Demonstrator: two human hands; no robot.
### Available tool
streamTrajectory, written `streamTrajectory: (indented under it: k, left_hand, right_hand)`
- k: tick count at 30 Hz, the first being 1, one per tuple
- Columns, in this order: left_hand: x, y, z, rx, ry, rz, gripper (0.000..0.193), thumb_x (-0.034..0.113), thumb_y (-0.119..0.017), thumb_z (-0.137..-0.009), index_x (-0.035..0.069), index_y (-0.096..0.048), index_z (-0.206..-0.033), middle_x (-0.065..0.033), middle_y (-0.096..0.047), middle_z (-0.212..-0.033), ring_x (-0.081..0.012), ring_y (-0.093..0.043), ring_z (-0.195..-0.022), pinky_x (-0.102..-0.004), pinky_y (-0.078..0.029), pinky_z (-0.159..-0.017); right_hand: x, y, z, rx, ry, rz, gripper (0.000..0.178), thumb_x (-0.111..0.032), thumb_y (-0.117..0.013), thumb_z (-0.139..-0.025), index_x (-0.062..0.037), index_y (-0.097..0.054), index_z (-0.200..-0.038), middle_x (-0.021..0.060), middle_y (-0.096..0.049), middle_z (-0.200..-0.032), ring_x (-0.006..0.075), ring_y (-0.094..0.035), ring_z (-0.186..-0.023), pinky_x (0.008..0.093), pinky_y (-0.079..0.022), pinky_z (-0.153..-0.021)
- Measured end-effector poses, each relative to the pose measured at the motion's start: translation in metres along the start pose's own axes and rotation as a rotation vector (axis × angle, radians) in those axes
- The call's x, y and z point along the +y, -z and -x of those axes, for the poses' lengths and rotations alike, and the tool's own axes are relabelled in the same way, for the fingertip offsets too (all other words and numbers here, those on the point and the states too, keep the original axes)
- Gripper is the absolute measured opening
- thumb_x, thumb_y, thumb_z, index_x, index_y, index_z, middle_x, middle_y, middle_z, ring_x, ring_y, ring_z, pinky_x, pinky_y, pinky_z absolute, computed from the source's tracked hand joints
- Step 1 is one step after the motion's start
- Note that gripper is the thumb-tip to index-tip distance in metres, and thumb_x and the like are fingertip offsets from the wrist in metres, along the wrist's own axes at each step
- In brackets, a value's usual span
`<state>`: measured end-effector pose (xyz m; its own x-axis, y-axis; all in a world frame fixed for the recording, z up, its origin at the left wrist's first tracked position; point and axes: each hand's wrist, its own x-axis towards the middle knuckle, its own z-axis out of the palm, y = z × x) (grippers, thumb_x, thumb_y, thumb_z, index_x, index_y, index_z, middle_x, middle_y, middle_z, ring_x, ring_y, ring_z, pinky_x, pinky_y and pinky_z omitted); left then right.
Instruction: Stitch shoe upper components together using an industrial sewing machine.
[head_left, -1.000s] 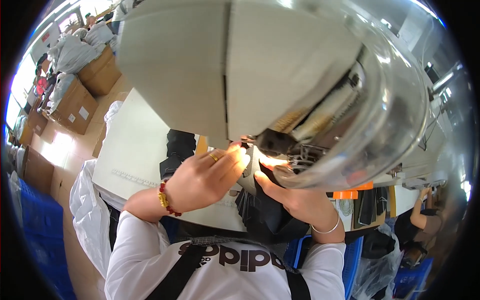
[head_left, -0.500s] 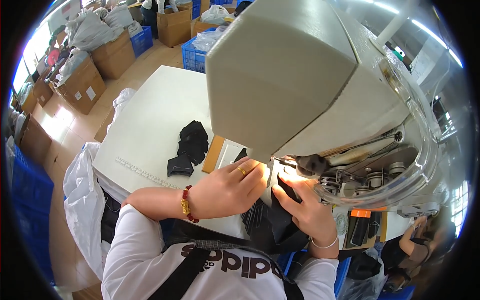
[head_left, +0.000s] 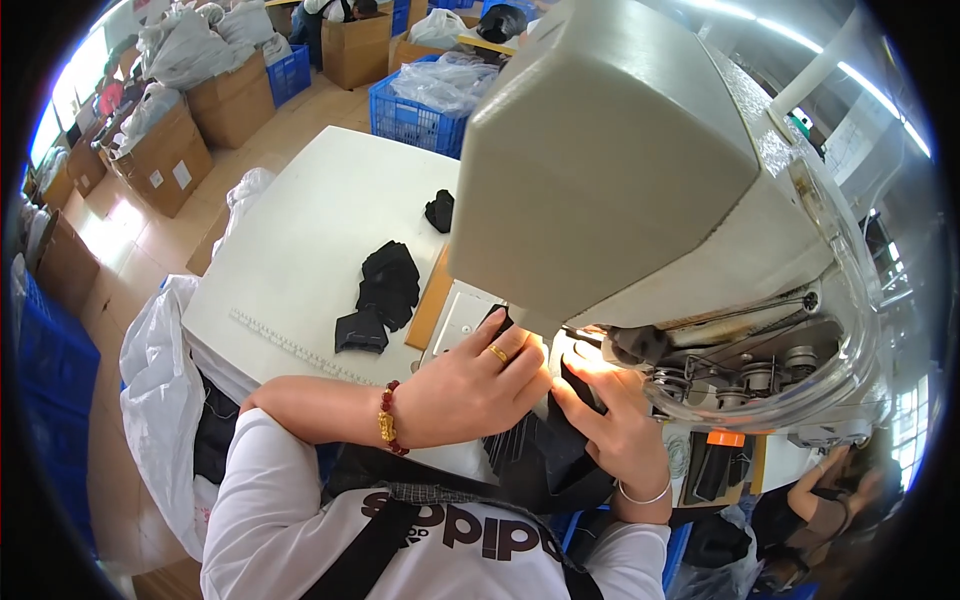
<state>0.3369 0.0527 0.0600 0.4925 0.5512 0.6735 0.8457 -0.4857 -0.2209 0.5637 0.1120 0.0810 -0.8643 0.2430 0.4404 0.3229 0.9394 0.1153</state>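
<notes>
The sewing machine head (head_left: 610,160) stands over both hands, its light falling on the fingertips. My left hand (head_left: 475,390), a ring on one finger and a beaded bracelet at the wrist, is closed on a black fabric piece (head_left: 498,318), whose end pokes out beyond the fingers. My right hand (head_left: 615,420) holds black fabric (head_left: 555,450) beside the needle area, index finger and thumb on it. This fabric hangs down toward my lap, with loose threads along it. The fingertips and the needle itself are partly hidden by glare and the machine.
On the white table (head_left: 290,230) lie a stack of black fabric pieces (head_left: 388,285), a small black bundle (head_left: 440,211) and a ruler strip (head_left: 290,345). A white plastic bag (head_left: 160,400) hangs at the left edge. Thread tension dials (head_left: 760,378) sit right of my right hand.
The view has shifted, so the machine head appears farther right and the small black bundle comes into sight. My left fingers have shifted slightly, and the fabric end shows more. Both hands stay at the needle area.
</notes>
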Motion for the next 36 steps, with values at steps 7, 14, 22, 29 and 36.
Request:
streamTrajectory:
  k: [7,14,22,29,36]
  left_hand:
    - [0.006,-0.005,0.004,0.021,0.044,0.022,0.018,0.015,-0.064,-0.078,0.0,-0.058,-0.086,-0.0138,-0.058,-0.1,-0.0293,-0.059,-0.101,-0.0479,-0.051,-0.097]
    - [0.005,-0.002,0.004,0.042,0.053,0.071,0.02,0.015,-0.064,-0.078,-0.003,-0.058,-0.087,-0.0155,-0.058,-0.101,-0.0313,-0.058,-0.104,-0.047,-0.049,-0.1]
    - [0.002,-0.002,0.003,0.049,0.056,0.122,0.02,0.013,-0.065,-0.075,-0.002,-0.058,-0.087,-0.0152,-0.057,-0.1,-0.0304,-0.057,-0.103,-0.0468,-0.05,-0.1]
    - [0.001,-0.001,0.003,0.057,0.075,0.135,0.021,0.011,-0.065,-0.072,-0.002,-0.058,-0.087,-0.0138,-0.056,-0.098,-0.0279,-0.057,-0.101,-0.0459,-0.05,-0.102]
    - [-0.003,0.003,0.002,0.032,0.051,0.135,0.022,0.01,-0.065,-0.072,-0.002,-0.059,-0.09,-0.0121,-0.057,-0.1,-0.0269,-0.06,-0.1,-0.0447,-0.052,-0.099]
  right_hand:
    - [-0.003,0.002,-0.001,-0.03,-0.049,0.089,0.039,-0.004,-0.065,-0.066,-0.0078,-0.075,-0.104,0.0136,-0.068,-0.116,0.0307,-0.066,-0.105,0.0397,-0.049,-0.085]
    - [-0.005,0.005,-0.014,0.076,-0.049,-0.091,0.035,-0.007,-0.066,-0.068,-0.0083,-0.075,-0.102,0.0123,-0.068,-0.113,0.0294,-0.067,-0.1,0.0393,-0.049,-0.079]
    - [-0.004,0.004,-0.013,0.069,-0.044,-0.106,0.036,-0.008,-0.066,-0.067,-0.0067,-0.075,-0.101,0.0127,-0.068,-0.111,0.0304,-0.067,-0.102,0.0394,-0.052,-0.081]
    - [-0.003,0.005,-0.013,0.065,-0.021,-0.095,0.038,-0.009,-0.065,-0.065,-0.0071,-0.075,-0.102,0.0133,-0.068,-0.114,0.0302,-0.067,-0.103,0.0387,-0.05,-0.08]
    - [-0.001,0.001,-0.002,0.006,-0.02,0.029,0.041,-0.007,-0.065,-0.064,-0.0073,-0.075,-0.104,0.0131,-0.068,-0.117,0.0311,-0.066,-0.105,0.0389,-0.05,-0.084]
